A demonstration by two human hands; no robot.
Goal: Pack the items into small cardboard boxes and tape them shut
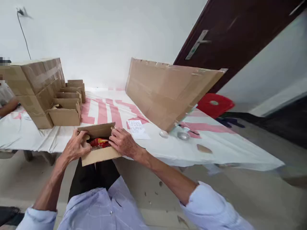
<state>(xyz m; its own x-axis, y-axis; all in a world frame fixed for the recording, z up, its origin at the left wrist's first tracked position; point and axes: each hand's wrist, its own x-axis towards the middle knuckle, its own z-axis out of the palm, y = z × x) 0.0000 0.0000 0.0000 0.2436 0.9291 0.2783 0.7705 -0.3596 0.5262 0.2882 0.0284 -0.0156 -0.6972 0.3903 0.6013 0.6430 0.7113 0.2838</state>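
A small corrugated cardboard box (pixel 99 150), matt brown and rectangular, is held over the near edge of the worktop (pixel 216 147), above the lap. Its lid flap is raised toward 12 o'clock, and a glossy red and yellow packet (pixel 99 142) is seen lying inside. The left hand (pixel 75 147) is curled around the box's left end, fingers bent over the rim. The right hand (pixel 122 140) is laid on the right end, fingers pressed down on the rim and flap corner.

The worktop is covered by a smooth white sheet with pink stripes. At 10 o'clock from the box, a row of open small cartons (pixel 68 105) is lined up beside a stack of taped larger cartons (pixel 38 83). At 2 o'clock, a large flat cardboard sheet (pixel 165 89) is propped at a tilt. A printed paper slip (pixel 137 127) lies just right of the box. Open sheet is left between the slip and the worktop's right edge.
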